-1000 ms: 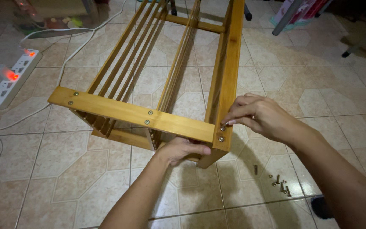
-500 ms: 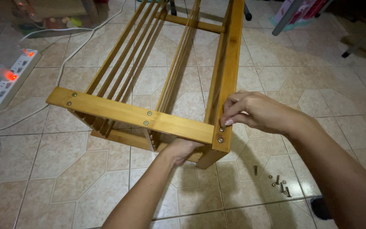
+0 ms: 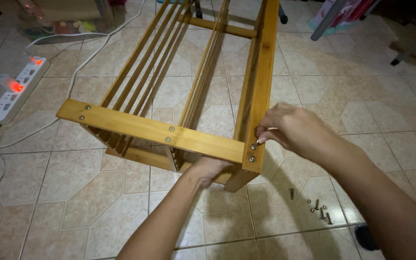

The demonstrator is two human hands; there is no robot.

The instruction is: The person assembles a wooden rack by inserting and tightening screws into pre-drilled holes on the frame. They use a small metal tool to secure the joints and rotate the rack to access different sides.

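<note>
**Fingers settle on the corner screw**

The wooden rack [image 3: 179, 130] lies on the floor. Left hand [image 3: 208, 169] grips its underside, as before. Right hand [image 3: 290, 127] has dropped to the corner, fingertips now pinched on a screw [image 3: 253, 144]. Spare screws [image 3: 316, 208] lie nearby.

You have one view only, from the camera on your head. It looks steeply down and forward over your forearms onto the tiled floor [image 3: 97, 192]. The wooden rack [image 3: 169, 132] fills the middle, close below you, its rails running away toward the top edge. Your right hand [image 3: 292, 129] sits right of centre; your left hand [image 3: 210, 169] is low in the middle. A power strip [image 3: 18, 89] marks the left edge, and loose screws [image 3: 318, 209] lie lower right.
</note>
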